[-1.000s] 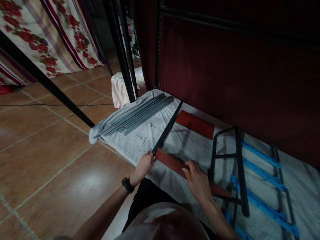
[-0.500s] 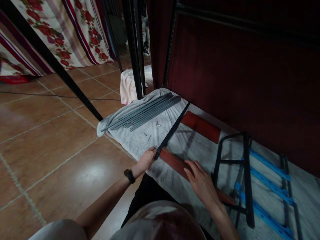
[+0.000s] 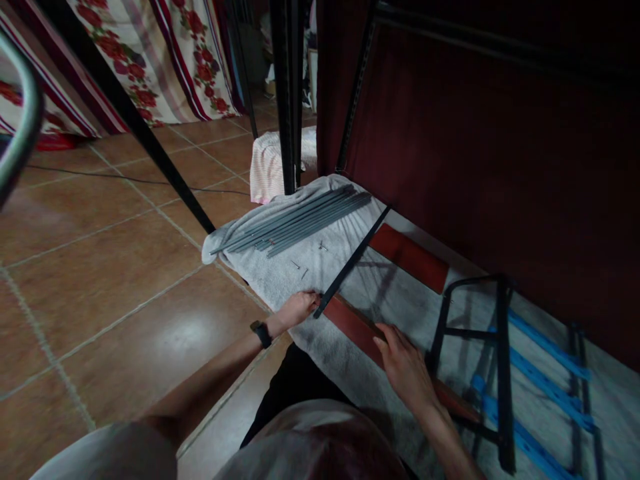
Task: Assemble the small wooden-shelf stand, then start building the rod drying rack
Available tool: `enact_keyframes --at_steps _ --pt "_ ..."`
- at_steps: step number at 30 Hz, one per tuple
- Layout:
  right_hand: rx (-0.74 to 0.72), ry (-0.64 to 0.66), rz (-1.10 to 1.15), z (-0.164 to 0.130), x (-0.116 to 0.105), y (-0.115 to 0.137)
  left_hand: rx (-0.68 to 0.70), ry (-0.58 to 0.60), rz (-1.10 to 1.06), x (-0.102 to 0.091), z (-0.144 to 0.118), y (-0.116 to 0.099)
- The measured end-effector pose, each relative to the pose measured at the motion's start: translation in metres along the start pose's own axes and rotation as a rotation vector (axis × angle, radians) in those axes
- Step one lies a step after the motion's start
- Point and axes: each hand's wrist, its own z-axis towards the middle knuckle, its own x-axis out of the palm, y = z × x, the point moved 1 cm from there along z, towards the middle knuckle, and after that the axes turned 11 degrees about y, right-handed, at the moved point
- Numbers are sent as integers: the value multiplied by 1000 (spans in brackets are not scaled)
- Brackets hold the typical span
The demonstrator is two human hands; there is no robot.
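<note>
Dim light is leaving most of the scene murky, its source lying out of view. Left of the near edge of the grey cloth (image 3: 270, 273), white glare is shining off the tiled floor (image 3: 187, 333). Light is catching the left hand (image 3: 299, 309) at that edge. Soft shadows are falling across the cloth's middle. Past its far edge, the dark red panel (image 3: 475, 173) is sinking almost to black. At upper left, a metal tube (image 3: 35, 110) is blurring.

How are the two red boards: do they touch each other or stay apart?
Apart. The head view shows grey cloth plainly between the near board and the far board.
</note>
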Motion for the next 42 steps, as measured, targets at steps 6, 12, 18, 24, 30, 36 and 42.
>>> enact_keyframes --at_steps 6,12,18,24,30,36,42 --pt "-13 -26 -5 1 0 -1 86 35 162 -5 -7 -4" --pt "-16 -30 5 1 1 -2 153 10 174 -6 -8 -6" --pt "-15 -36 11 2 2 -4 104 4 101 -7 -5 -3" --pt "-23 -49 14 2 3 -5 120 -13 159 -1 -11 -4" --pt "-21 -35 30 3 2 -6 86 15 80 -6 -4 -4" --pt "-9 -48 44 4 3 -7 118 52 111 -9 -6 -2" --pt "2 -33 44 4 2 -7 102 73 17 -9 2 6"
